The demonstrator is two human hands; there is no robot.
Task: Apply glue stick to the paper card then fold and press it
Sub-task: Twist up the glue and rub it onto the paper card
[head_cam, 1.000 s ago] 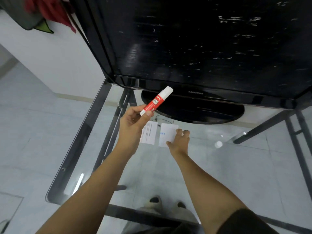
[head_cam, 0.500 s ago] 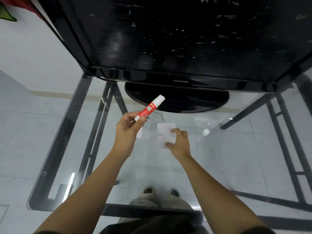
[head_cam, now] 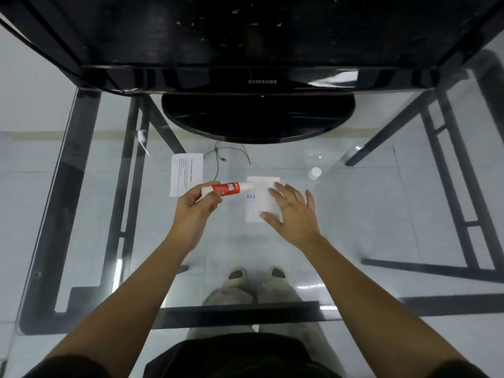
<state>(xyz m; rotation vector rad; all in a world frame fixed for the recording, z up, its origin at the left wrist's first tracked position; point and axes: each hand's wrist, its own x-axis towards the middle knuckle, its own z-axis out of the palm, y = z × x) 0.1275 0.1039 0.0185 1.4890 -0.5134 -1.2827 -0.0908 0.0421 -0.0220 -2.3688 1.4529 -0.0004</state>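
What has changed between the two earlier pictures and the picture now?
The left hand brought the glue stick down from a raised tilt until its white tip reaches the far left corner of the paper card. The right hand opened from curled fingers to lie flat on the card. Unchanged: the left hand's grip, the other sheet, the small white round thing.

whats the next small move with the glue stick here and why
Probably drag the tip of the glue stick across the card: the left hand holds it uncapped, tip at the card's top left corner, and the right hand lies flat on the card, steadying it.
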